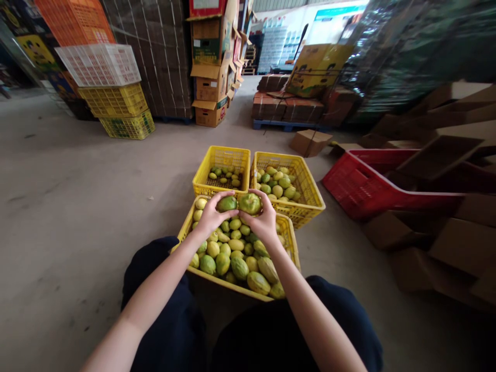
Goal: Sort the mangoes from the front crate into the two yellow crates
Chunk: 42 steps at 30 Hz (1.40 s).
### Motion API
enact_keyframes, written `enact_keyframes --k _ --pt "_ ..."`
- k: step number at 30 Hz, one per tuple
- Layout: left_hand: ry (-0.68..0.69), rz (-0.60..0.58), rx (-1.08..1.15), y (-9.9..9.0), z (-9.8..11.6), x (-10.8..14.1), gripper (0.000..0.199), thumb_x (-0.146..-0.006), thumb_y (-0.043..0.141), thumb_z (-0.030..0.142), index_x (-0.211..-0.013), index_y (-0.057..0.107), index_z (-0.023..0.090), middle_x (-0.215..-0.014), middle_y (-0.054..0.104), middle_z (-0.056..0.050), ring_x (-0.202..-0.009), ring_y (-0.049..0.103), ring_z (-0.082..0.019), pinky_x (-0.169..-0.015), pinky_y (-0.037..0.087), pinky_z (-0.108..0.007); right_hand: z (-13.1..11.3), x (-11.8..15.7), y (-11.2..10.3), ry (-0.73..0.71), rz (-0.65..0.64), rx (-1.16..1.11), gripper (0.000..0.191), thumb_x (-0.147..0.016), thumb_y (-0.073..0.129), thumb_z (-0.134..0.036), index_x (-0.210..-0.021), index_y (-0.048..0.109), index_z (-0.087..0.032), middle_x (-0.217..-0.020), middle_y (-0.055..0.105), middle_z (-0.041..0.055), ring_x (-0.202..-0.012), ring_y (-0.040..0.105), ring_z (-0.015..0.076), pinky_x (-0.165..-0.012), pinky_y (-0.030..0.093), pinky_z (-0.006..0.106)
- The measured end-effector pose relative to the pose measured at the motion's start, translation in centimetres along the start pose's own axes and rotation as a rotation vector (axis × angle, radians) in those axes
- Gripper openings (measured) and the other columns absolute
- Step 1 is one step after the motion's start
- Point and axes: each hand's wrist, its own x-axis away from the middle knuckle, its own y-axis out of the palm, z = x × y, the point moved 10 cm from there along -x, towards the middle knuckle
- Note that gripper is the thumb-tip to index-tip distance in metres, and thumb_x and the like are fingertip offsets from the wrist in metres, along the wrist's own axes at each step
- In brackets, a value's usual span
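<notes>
- Your knees (356, 325), in dark cloth, sit closest, with your bare forearms (155, 289) reaching forward between them.
- Just ahead of you, a large yellow crate (293, 243) stands on the floor, filled with green and yellow fruits (236, 245), some smooth, some ribbed.
- Above the far part of that crate, your left hand (209, 216) is closed around a green fruit (227, 204).
- Your right hand (265, 218) is clamped on a lumpier yellow-green fruit (250, 204), close beside the other; you have the thumbs nearly meeting.
- Beyond your hands stand two more yellow crates: the left one (199, 181) has a few fruits on its slatted bottom, the right one (306, 213) holds many more.
- Around you spreads a grey concrete floor (77, 206), dull and marked with dark specks.
- To your right, a red crate (351, 183) stands among loose, tumbled cartons (461, 245).
- Farther ahead, a small carton (310, 142) lies before a blue pallet (289, 125) bearing flat brown bundles (287, 107) and a yellow box (318, 70).
- On your far left rise stacked orange, white and yellow crates (103, 64), then a tall dark stack (155, 57) and a column of boxes (209, 89).
- Deepest in the room, you face pale stacked goods (272, 46) near a bright opening.
</notes>
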Motion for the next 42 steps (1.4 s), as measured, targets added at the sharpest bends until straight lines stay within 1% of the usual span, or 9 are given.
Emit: enact_keyframes --k 5,9,12,16,20,24,32,36,42 --pt "-0.031 -0.007 0.04 0.0 0.1 0.0 0.058 -0.064 0.09 0.028 -0.117 0.069 0.021 -0.131 0.067 -0.009 -0.123 0.06 -0.027 -0.111 0.043 -0.041 1.1 -0.2 -0.5 0.064 0.042 0.008 0.052 -0.06 0.08 -0.032 -0.109 0.063 -0.024 -0.114 0.07 0.0057 -0.106 0.064 0.0294 -0.099 0.049 0.048" --pt "-0.02 0.087 0.091 -0.8 0.1 0.1 0.068 -0.059 0.091 0.024 -0.123 0.065 0.022 -0.141 0.06 -0.009 -0.131 0.055 -0.027 -0.113 0.042 -0.04 1.6 -0.2 -0.3 0.081 0.037 -0.003 0.053 -0.06 0.081 -0.035 -0.108 0.063 -0.024 -0.112 0.07 0.0054 -0.104 0.065 0.0294 -0.098 0.05 0.048" --pt "-0.083 0.13 0.148 -0.9 -0.6 0.4 0.077 -0.056 0.093 0.023 -0.126 0.062 0.022 -0.143 0.058 -0.01 -0.126 0.058 -0.028 -0.11 0.045 -0.041 1.6 0.0 0.3 0.056 0.019 -0.007 0.053 -0.061 0.08 -0.036 -0.11 0.063 -0.024 -0.11 0.07 0.0047 -0.102 0.066 0.0285 -0.096 0.051 0.046" --pt "-0.105 0.125 0.185 -0.4 -0.7 0.6 0.07 -0.058 0.092 0.026 -0.122 0.065 0.019 -0.135 0.063 -0.011 -0.125 0.06 -0.029 -0.11 0.045 -0.043 1.2 0.3 0.7 0.017 0.005 -0.004 0.052 -0.066 0.078 -0.037 -0.114 0.063 -0.025 -0.111 0.07 0.0045 -0.102 0.066 0.0278 -0.095 0.051 0.046" --pt "-0.081 0.075 0.134 0.0 -0.3 0.5 0.065 -0.061 0.091 0.029 -0.121 0.068 0.022 -0.139 0.063 -0.009 -0.13 0.057 -0.03 -0.113 0.043 -0.043 0.4 0.2 0.3 -0.028 0.002 0.029 0.051 -0.066 0.078 -0.037 -0.114 0.063 -0.025 -0.115 0.069 0.006 -0.106 0.065 0.0289 -0.098 0.051 0.047" --pt "-0.103 0.046 0.101 0.0 -0.8 0.3 0.068 -0.06 0.092 0.031 -0.124 0.069 0.022 -0.14 0.062 -0.01 -0.134 0.054 -0.031 -0.115 0.041 -0.045 -0.4 0.1 -0.1 -0.086 -0.008 0.078 0.049 -0.066 0.079 -0.035 -0.111 0.064 -0.025 -0.115 0.069 0.007 -0.108 0.065 0.0299 -0.099 0.05 0.048" --pt "-0.121 0.055 0.093 -0.3 -0.9 0.5 0.07 -0.061 0.092 0.027 -0.126 0.068 0.023 -0.138 0.064 -0.01 -0.133 0.055 -0.03 -0.116 0.04 -0.044 -0.2 0.2 0.3 -0.049 -0.025 0.088 0.049 -0.066 0.079 -0.038 -0.111 0.064 -0.025 -0.115 0.069 0.0067 -0.107 0.065 0.0295 -0.098 0.05 0.047" --pt "-0.122 0.057 0.078 -0.4 -0.9 0.5 0.07 -0.06 0.092 0.025 -0.126 0.069 0.021 -0.137 0.064 -0.011 -0.132 0.056 -0.03 -0.116 0.04 -0.044 0.0 0.1 0.4 -0.027 -0.039 0.076 0.05 -0.065 0.079 -0.037 -0.111 0.064 -0.025 -0.115 0.069 0.0064 -0.106 0.065 0.0295 -0.097 0.05 0.048" --pt "-0.088 0.045 0.087 -0.4 -0.5 0.6 0.07 -0.059 0.092 0.026 -0.126 0.069 0.02 -0.138 0.064 -0.012 -0.131 0.057 -0.03 -0.114 0.043 -0.043 -0.9 -0.1 0.3 -0.085 -0.071 0.101 0.049 -0.066 0.078 -0.034 -0.112 0.064 -0.024 -0.116 0.069 0.0071 -0.109 0.064 0.0298 -0.099 0.049 0.048"
